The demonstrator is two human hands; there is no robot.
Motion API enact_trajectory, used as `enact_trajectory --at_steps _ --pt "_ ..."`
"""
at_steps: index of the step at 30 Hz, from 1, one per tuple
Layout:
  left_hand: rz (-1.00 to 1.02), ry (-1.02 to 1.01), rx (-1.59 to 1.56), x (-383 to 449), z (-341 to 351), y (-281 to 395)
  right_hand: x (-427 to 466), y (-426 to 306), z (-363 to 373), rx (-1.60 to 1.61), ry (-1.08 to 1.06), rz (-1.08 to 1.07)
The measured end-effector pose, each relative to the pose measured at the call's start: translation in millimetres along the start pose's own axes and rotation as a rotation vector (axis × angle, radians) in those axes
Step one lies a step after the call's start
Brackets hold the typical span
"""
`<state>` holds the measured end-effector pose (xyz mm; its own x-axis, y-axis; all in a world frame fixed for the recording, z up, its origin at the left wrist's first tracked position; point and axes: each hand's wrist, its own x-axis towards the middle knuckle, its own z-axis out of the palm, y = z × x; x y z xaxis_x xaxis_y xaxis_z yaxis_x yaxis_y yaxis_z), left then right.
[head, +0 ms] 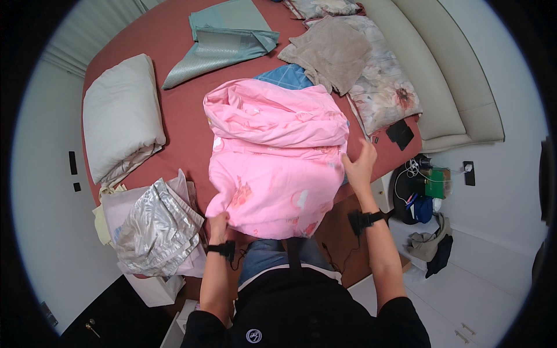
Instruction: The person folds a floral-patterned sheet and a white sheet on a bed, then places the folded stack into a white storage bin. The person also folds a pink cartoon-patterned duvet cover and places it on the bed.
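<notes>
A pink printed bedding piece (278, 178), possibly a quilt cover, is spread in front of me on the red bed sheet (182, 113). Its far part is folded over into a thick, loose roll, while the near edge hangs by my waist. My left hand (219, 227) pinches the near left corner. At the right edge, my right hand (362, 167) has its fingers apart, with the thumb against or just beside the fabric; contact is unclear. A blue checked cloth (285, 77) shows from under the far side of the pink piece.
A folded white quilt (126, 117) lies left, with a shiny silver cloth (159, 232) on stacked fabric nearer me. A teal-edged mat (222, 48) is at the far side. Right are a taupe cloth (335, 48), a floral pillow (391, 87) and a cluttered nightstand (383, 191).
</notes>
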<state>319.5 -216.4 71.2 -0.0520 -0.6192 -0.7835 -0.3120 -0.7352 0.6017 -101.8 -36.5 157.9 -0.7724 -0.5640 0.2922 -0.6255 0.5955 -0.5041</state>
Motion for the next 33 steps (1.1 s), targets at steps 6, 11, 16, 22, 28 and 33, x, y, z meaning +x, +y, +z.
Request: enact_trajectory --at_steps 6,11,16,22,28,33 --pt "-0.124 0.316 -0.112 26 -55 -70 55 -89 59 -0.107 -0.424 -0.601" --pt "-0.119 0.342 -0.672 21 -20 -120 101 -56 135 -0.503 -0.61 -0.497" --pt "-0.287 0.015 -0.78 -23 57 -150 189 4 159 -0.234 -0.596 -0.164" --pt "-0.197 0.538 -0.391 -41 135 -165 256 63 185 -0.333 -0.744 -0.137" --pt "-0.149 0.15 -0.843 -67 144 -163 232 117 201 0.351 -0.994 0.09" --pt "0.032 0.285 -0.509 -91 150 -115 223 100 187 0.184 -0.907 0.066"
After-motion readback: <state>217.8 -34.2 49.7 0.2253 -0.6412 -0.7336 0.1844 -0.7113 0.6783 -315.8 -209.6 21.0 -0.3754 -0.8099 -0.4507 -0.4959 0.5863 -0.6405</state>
